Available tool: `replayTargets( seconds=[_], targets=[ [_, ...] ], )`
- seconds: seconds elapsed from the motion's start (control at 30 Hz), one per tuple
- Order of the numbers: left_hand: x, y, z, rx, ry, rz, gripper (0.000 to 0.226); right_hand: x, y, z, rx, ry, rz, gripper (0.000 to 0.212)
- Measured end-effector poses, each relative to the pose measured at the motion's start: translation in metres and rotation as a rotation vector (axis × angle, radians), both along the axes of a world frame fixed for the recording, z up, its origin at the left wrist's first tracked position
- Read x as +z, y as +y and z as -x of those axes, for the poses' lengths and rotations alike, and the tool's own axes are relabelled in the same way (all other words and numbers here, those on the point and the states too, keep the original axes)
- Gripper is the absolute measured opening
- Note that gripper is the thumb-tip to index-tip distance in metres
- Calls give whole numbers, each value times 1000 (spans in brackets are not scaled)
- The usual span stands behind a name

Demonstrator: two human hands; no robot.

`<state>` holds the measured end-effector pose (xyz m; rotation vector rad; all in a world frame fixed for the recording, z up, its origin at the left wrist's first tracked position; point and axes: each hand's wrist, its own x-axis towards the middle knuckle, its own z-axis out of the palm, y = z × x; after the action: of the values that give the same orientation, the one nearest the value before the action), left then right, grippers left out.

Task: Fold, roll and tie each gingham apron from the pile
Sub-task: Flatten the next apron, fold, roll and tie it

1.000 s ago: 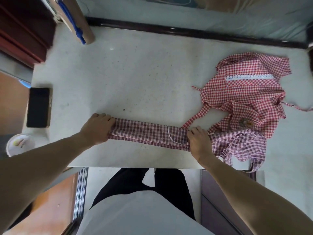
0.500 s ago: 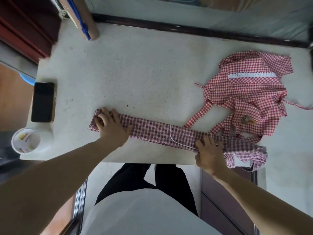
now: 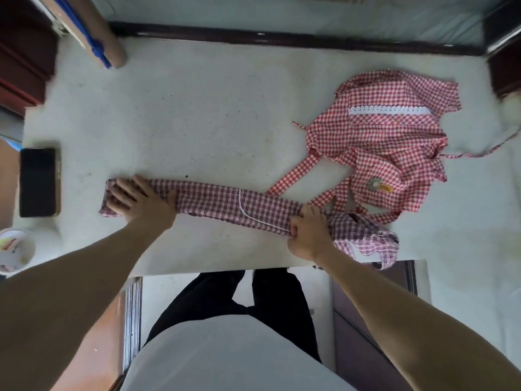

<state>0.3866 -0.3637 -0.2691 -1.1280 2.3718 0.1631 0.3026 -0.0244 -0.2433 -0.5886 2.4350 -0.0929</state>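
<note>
A dark red-and-white gingham apron (image 3: 225, 203), folded into a long narrow strip with white piping, lies across the near part of the white table (image 3: 197, 122). My left hand (image 3: 141, 200) rests flat on the strip's left end, fingers spread. At the strip's right part, my right hand (image 3: 308, 232) curls its fingers around the near edge of the cloth. The strip's crumpled right end (image 3: 366, 238) hangs at the table's front edge. A pile of brighter red gingham aprons (image 3: 389, 139) with a lace trim lies rumpled at the right, its straps trailing towards the strip.
A black phone (image 3: 38, 182) lies at the table's left edge. A white cup (image 3: 14, 251) stands near the front-left corner. A cardboard tube with a blue cord (image 3: 93, 32) leans at the back left. A dark rail (image 3: 282, 38) borders the far edge.
My left hand has moved from gripping the strip's left end to lying flat on top of it. My right hand has slid right along the strip and closed on its near edge.
</note>
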Motion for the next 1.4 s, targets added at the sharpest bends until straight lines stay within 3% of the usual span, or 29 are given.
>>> replayTargets(
  seconds=[0.07, 0.13, 0.27, 0.37, 0.47, 0.6, 0.7, 0.8, 0.87, 0.97, 1.03, 1.13, 1.2, 1.27, 1.33, 1.4],
  targets=[
    [11, -1, 15, 19, 21, 29, 85, -2, -12, 0, -6, -40, 47, 18],
    [29, 17, 35, -120, 100, 49, 84, -2, -21, -2, -12, -56, 103, 18],
    [60, 97, 65, -525, 494, -161, 51, -4, -37, -8, -28, -96, 250, 15],
    [52, 151, 70, -661, 361, -353, 30, -1, -37, -2, 28, -174, 342, 11],
    [34, 168, 64, -596, 135, -367, 40, 8, -11, 1, 38, -169, 426, 22],
    [26, 176, 64, -537, 91, -329, 63, 23, 55, -1, -67, 177, 317, 50],
    [27, 187, 72, -449, 15, -326, 79, 21, 112, -5, -299, 116, 320, 65],
    [29, 194, 80, -367, -46, -329, 92, 16, 146, -9, -476, -29, 333, 52],
    [30, 197, 88, -315, -101, -334, 106, 11, 156, -13, -489, 34, 337, 53],
    [30, 199, 96, -300, -167, -336, 118, 1, 157, -6, -585, 152, 311, 78],
    [28, 199, 98, -302, -174, -330, 121, 1, 152, 3, -605, 101, 337, 71],
    [19, 193, 99, -326, -178, -325, 125, 11, 141, 14, -525, 129, 518, 44],
    [14, 191, 99, -354, -182, -322, 127, 28, 143, 25, -642, -41, 675, 22],
    [11, 190, 100, -352, -178, -317, 126, 41, 155, 38, -794, -283, 776, 29],
    [12, 192, 101, -345, -172, -316, 125, 46, 177, 48, -931, -329, 855, 32],
    [12, 192, 102, -341, -175, -320, 125, 48, 196, 50, -968, -373, 785, 27]
  ],
)
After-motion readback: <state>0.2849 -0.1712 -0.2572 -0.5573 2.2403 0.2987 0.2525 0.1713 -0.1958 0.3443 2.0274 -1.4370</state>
